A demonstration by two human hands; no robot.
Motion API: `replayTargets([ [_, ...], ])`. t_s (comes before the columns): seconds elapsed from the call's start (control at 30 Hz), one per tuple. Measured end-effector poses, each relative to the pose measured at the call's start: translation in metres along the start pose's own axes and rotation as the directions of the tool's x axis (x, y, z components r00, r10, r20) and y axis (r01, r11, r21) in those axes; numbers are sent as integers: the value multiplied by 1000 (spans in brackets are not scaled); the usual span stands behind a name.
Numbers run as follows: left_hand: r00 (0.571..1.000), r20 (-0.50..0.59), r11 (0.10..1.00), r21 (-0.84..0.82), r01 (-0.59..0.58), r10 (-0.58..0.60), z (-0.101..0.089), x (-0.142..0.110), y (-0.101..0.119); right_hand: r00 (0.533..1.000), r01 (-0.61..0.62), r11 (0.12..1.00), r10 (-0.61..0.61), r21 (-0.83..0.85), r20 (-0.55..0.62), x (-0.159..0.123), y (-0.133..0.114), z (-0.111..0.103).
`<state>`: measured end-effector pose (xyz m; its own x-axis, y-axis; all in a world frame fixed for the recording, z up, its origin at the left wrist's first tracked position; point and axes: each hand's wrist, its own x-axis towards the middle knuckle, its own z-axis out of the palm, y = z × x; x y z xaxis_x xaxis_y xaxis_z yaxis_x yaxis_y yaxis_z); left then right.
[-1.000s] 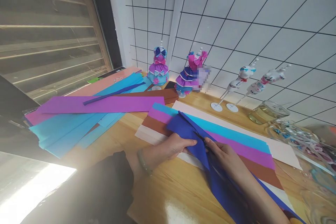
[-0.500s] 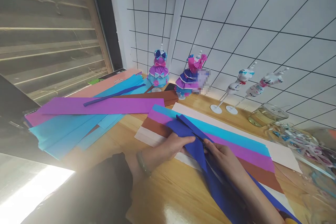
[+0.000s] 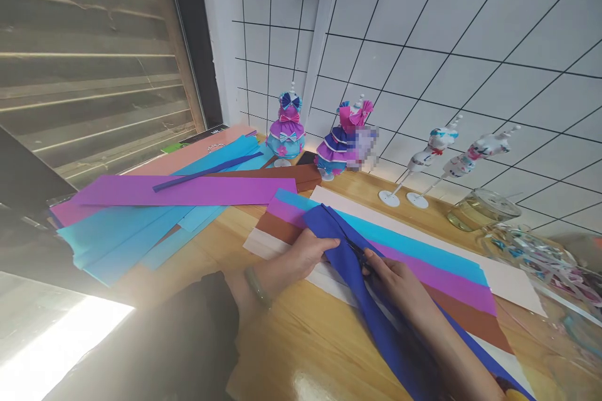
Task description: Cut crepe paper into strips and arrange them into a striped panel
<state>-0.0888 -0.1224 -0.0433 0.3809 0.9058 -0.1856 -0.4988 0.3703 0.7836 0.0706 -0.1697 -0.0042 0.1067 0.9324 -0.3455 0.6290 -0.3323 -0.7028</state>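
Note:
My left hand [image 3: 308, 252] pinches the edge of a long dark blue crepe paper strip [image 3: 345, 269], thumb on top. In my right hand [image 3: 390, 272] is a pair of dark scissors [image 3: 356, 249], their blades on the blue paper just right of my left thumb. A slit runs through the paper from its far end toward the blades. The far end of the strip lies over layered blue, purple, brown and white strips [image 3: 437, 269], while the rest trails under my right forearm toward the lower right. My right fingers partly hide the scissor handles.
More crepe paper strips [image 3: 188, 191] lie piled at the left on the wooden table [image 3: 282, 344]. Along the wall stand two dressed mini mannequins [image 3: 288, 119] and two white ones [image 3: 433, 147]. A glass jar [image 3: 482, 208] and ribbon bits [image 3: 540, 257] are at the right.
My left hand has shifted slightly left along the blue paper, away from the scissors. The slit in the paper shows more openly now. The whole view has shifted a little.

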Motion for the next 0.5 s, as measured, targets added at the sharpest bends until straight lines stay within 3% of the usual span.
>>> replayTargets([
  [0.5,999,43,1000,-10,-4,4,2,-1,4,998,58,997,-58,49,-5,6,-10,3],
])
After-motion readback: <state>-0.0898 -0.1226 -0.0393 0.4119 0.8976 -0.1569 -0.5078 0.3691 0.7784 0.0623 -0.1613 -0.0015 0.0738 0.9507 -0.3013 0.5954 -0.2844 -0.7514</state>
